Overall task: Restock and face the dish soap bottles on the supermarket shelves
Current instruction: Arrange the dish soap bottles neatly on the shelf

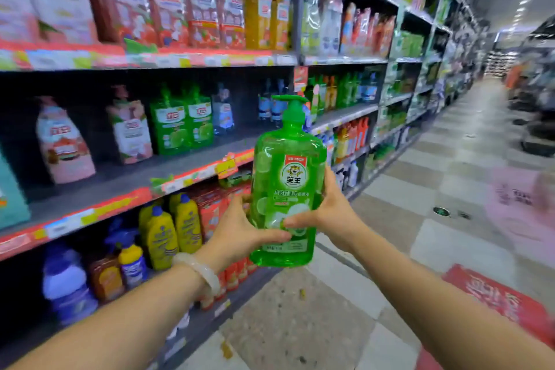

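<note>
Fingers of both hands grasp green bottle (288, 177) before shelf (126, 186) of green pouches (183, 126).

One green pump bottle (288, 189), two hands on it: left hand (240, 231), right hand (327, 207). One pale bracelet (199, 275). Middle shelf: two green pouches (181, 126), two pink-and-white pouches (64, 144), one blue pouch (222, 112). Top shelf: two amber pump bottles (265, 15). Bottom shelf: about three yellow bottles (171, 234) with blue caps, count blurry. One red floor sticker (492, 300).
</note>
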`<state>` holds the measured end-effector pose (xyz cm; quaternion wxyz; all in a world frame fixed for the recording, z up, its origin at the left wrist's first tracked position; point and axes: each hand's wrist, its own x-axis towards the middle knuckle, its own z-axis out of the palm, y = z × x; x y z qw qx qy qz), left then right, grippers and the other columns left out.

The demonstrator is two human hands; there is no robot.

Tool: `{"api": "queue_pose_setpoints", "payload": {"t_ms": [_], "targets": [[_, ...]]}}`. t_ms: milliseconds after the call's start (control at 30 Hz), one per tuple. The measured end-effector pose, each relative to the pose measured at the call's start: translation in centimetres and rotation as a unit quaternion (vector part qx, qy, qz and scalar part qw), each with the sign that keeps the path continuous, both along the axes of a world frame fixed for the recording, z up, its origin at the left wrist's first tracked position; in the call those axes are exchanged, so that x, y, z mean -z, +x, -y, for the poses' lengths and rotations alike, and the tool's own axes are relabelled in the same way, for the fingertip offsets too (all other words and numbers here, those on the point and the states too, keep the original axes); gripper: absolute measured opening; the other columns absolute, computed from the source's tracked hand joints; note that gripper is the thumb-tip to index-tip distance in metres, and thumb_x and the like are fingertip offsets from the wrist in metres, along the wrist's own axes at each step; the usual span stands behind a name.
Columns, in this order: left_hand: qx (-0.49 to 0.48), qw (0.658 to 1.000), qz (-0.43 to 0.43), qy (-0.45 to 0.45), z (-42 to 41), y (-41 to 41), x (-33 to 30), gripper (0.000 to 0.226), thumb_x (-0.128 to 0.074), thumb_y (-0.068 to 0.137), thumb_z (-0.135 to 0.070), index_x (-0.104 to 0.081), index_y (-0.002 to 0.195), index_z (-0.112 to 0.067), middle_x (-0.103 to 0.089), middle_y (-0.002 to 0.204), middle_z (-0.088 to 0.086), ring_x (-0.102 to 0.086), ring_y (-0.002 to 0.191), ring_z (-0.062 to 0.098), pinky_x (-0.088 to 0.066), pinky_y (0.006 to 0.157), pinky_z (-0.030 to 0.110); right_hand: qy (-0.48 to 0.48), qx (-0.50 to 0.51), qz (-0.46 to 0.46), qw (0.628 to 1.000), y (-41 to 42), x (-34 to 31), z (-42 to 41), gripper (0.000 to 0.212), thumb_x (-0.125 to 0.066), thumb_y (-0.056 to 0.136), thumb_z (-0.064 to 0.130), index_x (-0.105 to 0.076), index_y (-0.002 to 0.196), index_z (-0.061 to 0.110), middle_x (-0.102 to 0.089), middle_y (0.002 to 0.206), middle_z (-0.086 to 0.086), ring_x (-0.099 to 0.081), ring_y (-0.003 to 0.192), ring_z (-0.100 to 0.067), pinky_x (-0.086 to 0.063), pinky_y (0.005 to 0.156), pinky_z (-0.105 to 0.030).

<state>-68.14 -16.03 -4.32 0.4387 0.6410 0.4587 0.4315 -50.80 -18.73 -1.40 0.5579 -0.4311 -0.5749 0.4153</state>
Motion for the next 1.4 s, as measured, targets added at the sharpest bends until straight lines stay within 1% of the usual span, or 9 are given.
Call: {"api": "queue_pose_setpoints", "payload": {"t_ms": [167,333,467,567,700,867,1033,1233,1400], "targets": [[0.087,0.996,0.019,-0.004,-7.7,9.7,1.4,0.077,-0.089,0.052,0.0,-0.042,0.112,-0.011,-0.063,0.096,-0.004,-0.057,0.076,-0.005,-0.045,0.057,0.002,-0.019,0.083,0.019,0.996,8.8,0.9,-5.0,0.105,-0.078,0.047,-0.021,-0.035,0.133,0.02,-0.067,0.106,-0.001,-0.07,0.092,-0.015,-0.059,0.075,-0.037],[0.151,0.988,0.027,-0.016,-17.5,18.6,1.2,0.082,-0.091,0.05,-0.005,-0.041,0.114,-0.015,-0.064,0.097,-0.006,-0.061,0.079,-0.001,-0.049,0.063,0.01,-0.025,0.141,0.023,0.989,16.8,0.0,-12.5,0.1,-0.074,0.042,-0.019,-0.037,0.13,0.01,-0.066,0.103,-0.004,-0.07,0.085,-0.011,-0.056,0.065,-0.026],[0.204,0.978,0.039,-0.023,-24.1,24.8,0.5,0.079,-0.09,0.051,-0.002,-0.039,0.11,-0.015,-0.064,0.096,-0.005,-0.064,0.079,0.0,-0.051,0.067,0.013,-0.012,0.179,0.009,0.984,22.2,-0.5,-17.7,0.095,-0.069,0.048,-0.034,-0.038,0.127,0.008,-0.065,0.102,-0.005,-0.069,0.082,-0.008,-0.056,0.063,-0.023],[0.228,0.973,0.024,-0.018,-28.1,28.8,0.5,0.095,-0.095,0.036,-0.022,-0.039,0.112,-0.017,-0.065,0.104,0.0,-0.065,0.091,0.009,-0.054,0.08,0.025,-0.015,0.213,0.01,0.977,26.0,-0.3,-20.7,0.101,-0.074,0.043,-0.026,-0.038,0.13,0.009,-0.065,0.106,-0.007,-0.07,0.087,-0.012,-0.057,0.065,-0.027],[0.255,0.966,0.023,-0.022,-33.3,34.0,1.1,0.087,-0.092,0.049,-0.006,-0.036,0.115,-0.016,-0.061,0.107,0.002,-0.062,0.092,0.005,-0.051,0.076,0.02,-0.018,0.233,-0.001,0.972,30.7,0.4,-25.4,0.105,-0.075,0.044,-0.026,-0.035,0.134,0.012,-0.062,0.113,-0.01,-0.069,0.093,-0.013,-0.057,0.067,-0.028],[0.249,0.968,0.014,-0.029,-40.8,40.0,2.6,0.093,-0.095,0.039,-0.016,-0.039,0.113,-0.02,-0.063,0.109,0.003,-0.065,0.095,0.012,-0.054,0.085,0.033,-0.031,0.241,0.007,0.97,37.3,2.2,-33.0,0.112,-0.081,0.039,-0.014,-0.036,0.135,0.022,-0.061,0.12,-0.012,-0.065,0.105,-0.025,-0.058,0.075,-0.038],[0.224,0.974,0.011,-0.025,-50.0,47.6,2.7,0.077,-0.092,0.049,-0.004,-0.038,0.1,-0.026,-0.06,0.101,-0.005,-0.062,0.085,0.001,-0.049,0.064,0.008,-0.033,0.222,0.008,0.974,45.0,2.7,-43.2,0.11,-0.078,0.04,-0.022,-0.036,0.133,0.017,-0.065,0.111,-0.007,-0.069,0.09,-0.009,-0.057,0.065,-0.028],[0.185,0.983,-0.01,-0.017,-62.0,55.7,1.0,0.09,-0.092,0.049,-0.009,-0.034,0.117,-0.019,-0.06,0.106,-0.005,-0.062,0.095,0.009,-0.048,0.073,0.014,-0.02,0.195,0.008,0.981,53.6,1.2,-55.8,0.113,-0.078,0.041,-0.023,-0.033,0.136,0.02,-0.064,0.113,-0.003,-0.069,0.09,-0.006,-0.057,0.067,-0.028],[0.158,0.987,-0.036,0.006,-70.4,61.8,1.3,0.088,-0.094,0.046,-0.017,-0.034,0.11,-0.023,-0.055,0.1,-0.014,-0.055,0.09,-0.004,-0.041,0.069,0.008,-0.01,0.175,0.015,0.984,59.6,1.4,-64.6,0.107,-0.074,0.039,-0.018,-0.034,0.131,0.02,-0.063,0.108,-0.002,-0.068,0.086,-0.002,-0.056,0.063,-0.023]]}}
